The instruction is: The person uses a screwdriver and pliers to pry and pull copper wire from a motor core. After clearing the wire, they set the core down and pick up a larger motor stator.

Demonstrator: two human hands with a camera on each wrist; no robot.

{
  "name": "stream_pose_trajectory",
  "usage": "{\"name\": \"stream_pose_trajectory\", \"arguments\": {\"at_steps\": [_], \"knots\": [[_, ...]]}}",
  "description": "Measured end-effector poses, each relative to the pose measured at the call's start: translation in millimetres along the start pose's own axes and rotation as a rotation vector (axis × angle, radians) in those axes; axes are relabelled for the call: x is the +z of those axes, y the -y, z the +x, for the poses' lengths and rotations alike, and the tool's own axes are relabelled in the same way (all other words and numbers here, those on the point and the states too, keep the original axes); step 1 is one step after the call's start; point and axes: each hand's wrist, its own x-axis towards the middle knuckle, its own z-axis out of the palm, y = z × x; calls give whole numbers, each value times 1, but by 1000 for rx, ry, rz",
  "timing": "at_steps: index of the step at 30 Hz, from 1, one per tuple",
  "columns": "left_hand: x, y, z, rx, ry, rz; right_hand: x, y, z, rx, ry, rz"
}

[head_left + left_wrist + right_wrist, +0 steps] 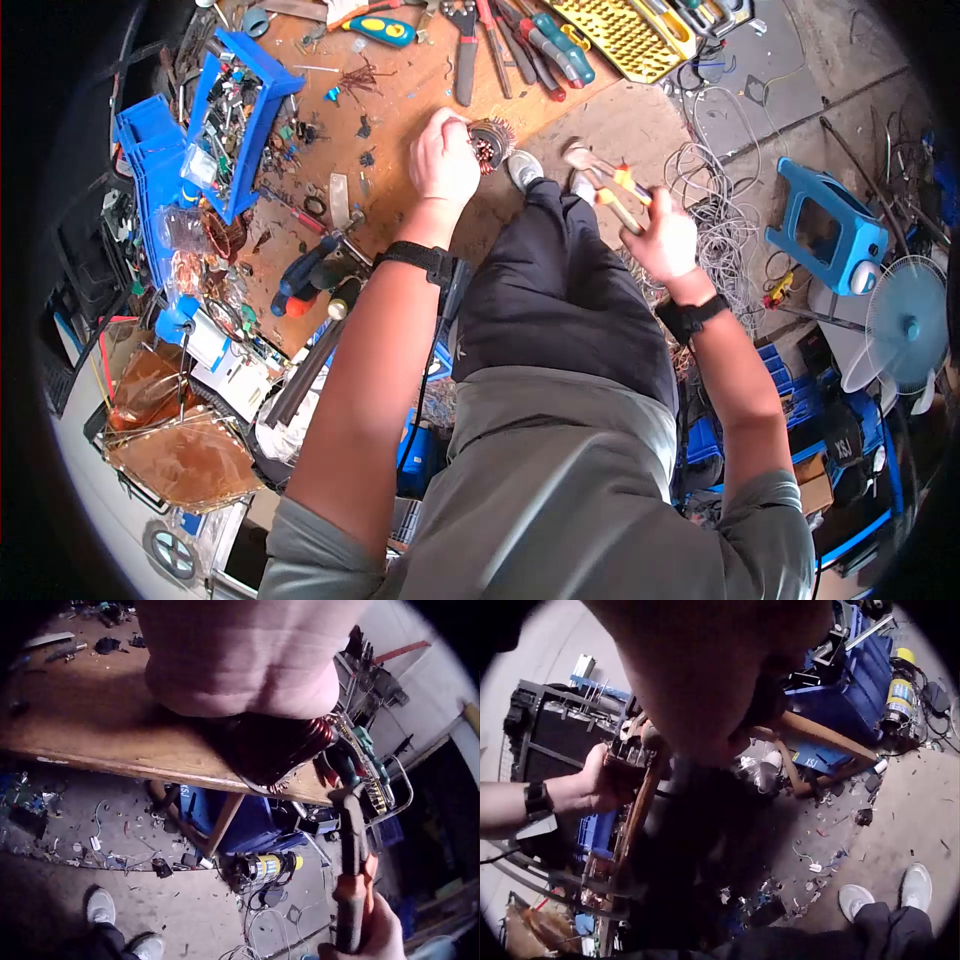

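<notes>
My left hand (445,160) grips a round motor coil (492,143) with reddish copper windings at the table's edge. Cut-looking copper ends fringe its rim, and the left wrist view shows the dark red windings (281,746) below the palm. My right hand (662,240) holds a pair of pliers (605,180) by yellow-and-orange handles, its head pointing toward the coil but apart from it. In the left wrist view the pliers (351,847) stand upright beside the coil. The left fingers are mostly hidden behind the hand.
Across the wooden table (400,90) lie several hand tools, a yellow bit case (625,40) and a blue bin (245,120) of scraps. Tangled grey cable (705,200), a blue stool (830,230) and a fan (908,325) stand to the right on the floor.
</notes>
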Motion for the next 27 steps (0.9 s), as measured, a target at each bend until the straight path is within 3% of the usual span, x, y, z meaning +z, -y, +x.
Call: {"name": "stream_pose_trajectory", "arguments": {"at_steps": [2, 5, 7, 9, 11, 13, 15, 19, 21, 23, 26, 27], "knots": [[-4, -4, -2, -19, 17, 38, -22, -2, -14, 204, 128, 38], [-2, -2, -2, 13, -28, 0, -45, -16, -39, 381, 163, 50], [-10, -1, -5, 76, -16, -112, -63, -21, -54, 446, 186, 64], [-25, -14, -22, 137, -121, -93, -68, -28, -70, 501, 186, 103], [-40, -28, -37, 193, -78, -128, -77, -28, -81, 586, 157, 159], [-47, -33, -44, 416, 28, 114, -83, -23, -85, 639, 163, 194], [-50, -30, -45, 432, 125, 219, -79, -26, -88, 657, 159, 210], [-42, -23, -29, 432, 95, 136, -105, 4, -75, 669, 237, 228], [-43, -25, -23, 425, 255, 169, -121, 18, -66, 645, 282, 182], [-41, -29, -26, 430, 190, 159, -140, 34, -54, 579, 287, 71], [-32, -31, -30, 203, 17, 154, -162, 56, -30, 526, 262, -15], [-30, -32, -29, 203, 18, 144, -167, 63, -21, 487, 251, -52]]}}
